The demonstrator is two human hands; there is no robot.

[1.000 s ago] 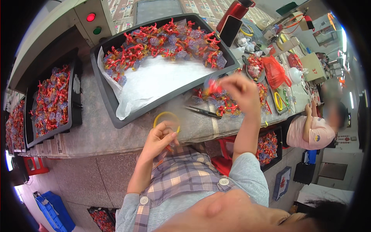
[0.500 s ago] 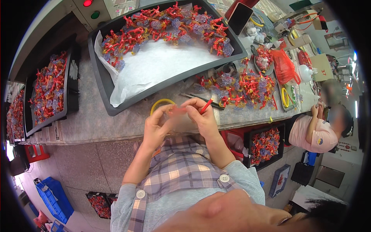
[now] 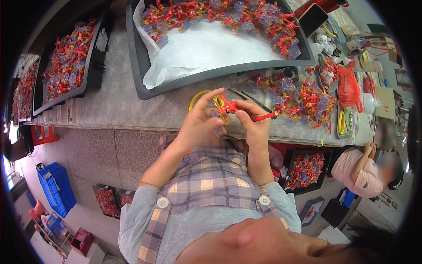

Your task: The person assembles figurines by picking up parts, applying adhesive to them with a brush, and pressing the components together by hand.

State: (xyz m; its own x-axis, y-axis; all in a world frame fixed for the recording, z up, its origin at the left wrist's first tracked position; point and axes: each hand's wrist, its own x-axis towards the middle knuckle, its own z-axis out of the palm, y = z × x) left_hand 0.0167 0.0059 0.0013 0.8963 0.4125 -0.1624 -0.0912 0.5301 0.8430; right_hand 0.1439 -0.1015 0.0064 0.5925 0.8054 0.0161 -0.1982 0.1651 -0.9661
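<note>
A small plastic figurine (image 3: 228,107), red with yellow and clear violet parts, is up between my two hands. My left hand (image 3: 198,125) pinches its yellow and violet side between thumb and fingers. At its red side, the thumb and fingertips of my right hand (image 3: 255,125) are closed against it. Tucked in that same hand, a slim red stick (image 3: 263,117) with a pale tip points right; its exact kind is unclear. Beyond my left fingers lies a yellow ring (image 3: 193,100). A pair of dark tweezers (image 3: 239,93) rests past my right fingers.
A black tray (image 3: 145,91) lined with white sheet holds many similar figurines. More lie in a pile (image 3: 314,103) to the right and in a tray (image 3: 72,61) at left. A phone (image 3: 313,20) leans by the tray corner. A co-worker (image 3: 358,171) sits at right.
The view has shifted, so the table things appear higher and to the right. The figurine, blurred between my fingers before, now shows clearly. My left fingers have spread wider around it.
</note>
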